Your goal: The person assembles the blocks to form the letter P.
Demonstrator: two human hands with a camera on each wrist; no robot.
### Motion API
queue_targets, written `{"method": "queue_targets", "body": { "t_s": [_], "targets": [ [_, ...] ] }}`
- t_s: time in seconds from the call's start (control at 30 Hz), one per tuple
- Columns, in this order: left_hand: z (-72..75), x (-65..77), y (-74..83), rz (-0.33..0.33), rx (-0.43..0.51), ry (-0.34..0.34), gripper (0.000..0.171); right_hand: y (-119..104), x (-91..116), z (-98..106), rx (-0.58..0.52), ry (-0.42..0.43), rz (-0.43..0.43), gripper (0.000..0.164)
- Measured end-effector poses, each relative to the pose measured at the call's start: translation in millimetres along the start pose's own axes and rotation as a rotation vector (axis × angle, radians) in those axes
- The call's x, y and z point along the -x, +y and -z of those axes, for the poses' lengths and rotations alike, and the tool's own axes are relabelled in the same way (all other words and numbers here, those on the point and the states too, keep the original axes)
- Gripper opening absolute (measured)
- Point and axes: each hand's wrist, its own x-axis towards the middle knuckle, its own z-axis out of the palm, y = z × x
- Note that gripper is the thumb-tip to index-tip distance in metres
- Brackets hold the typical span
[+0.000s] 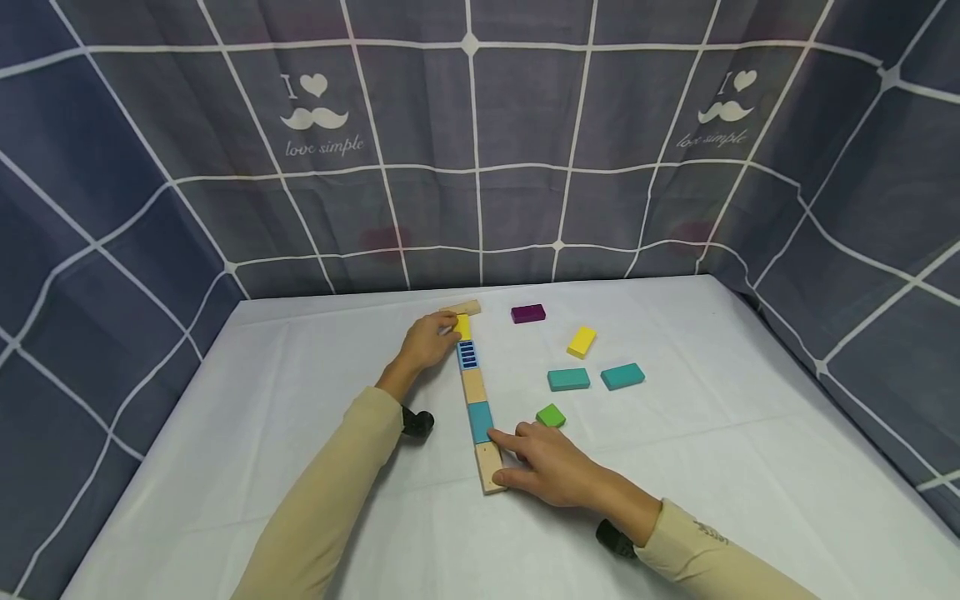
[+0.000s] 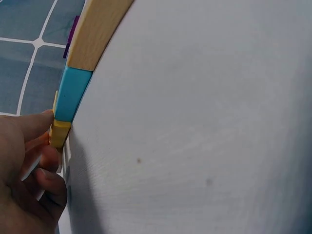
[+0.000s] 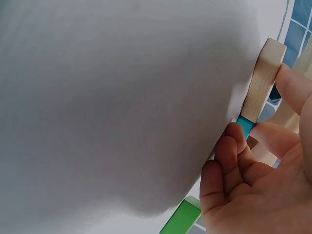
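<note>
A straight row of flat blocks runs away from me down the table in the head view. From near to far it has a wooden block (image 1: 489, 467), a blue block (image 1: 480, 421), a tan block (image 1: 473, 386), a blue block with dark marks (image 1: 467, 355) and a yellow block (image 1: 463, 327). My left hand (image 1: 426, 340) is at the far end, its thumb and index finger pinching the yellow block. My right hand (image 1: 558, 467) touches the near end: the index fingertip meets the plain blue block and the thumb the wooden block. Its other fingers are bent.
Another wooden block (image 1: 465, 307) lies crosswise beyond the row. To the right are a purple block (image 1: 528, 313), a loose yellow block (image 1: 581, 342), two teal blocks (image 1: 568, 379) and a green block (image 1: 551, 415). A checked curtain (image 1: 517, 208) surrounds the white table (image 1: 247, 392).
</note>
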Motion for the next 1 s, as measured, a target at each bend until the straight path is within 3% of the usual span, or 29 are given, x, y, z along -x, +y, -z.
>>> {"method": "queue_targets", "body": {
  "t_s": [0.33, 1.0],
  "targets": [
    [-3.3, 0.4, -2.4, 0.036, 0.027, 0.033, 0.045, -0.4, -0.2, -0.3, -0.001, 0.001, -0.001, 0.061],
    [-5.1, 1.5, -7.1, 0.017, 0.037, 0.037, 0.044, -2.3, 0.2, 2.3, -0.003, -0.005, 0.001, 0.06]
  ]
}}
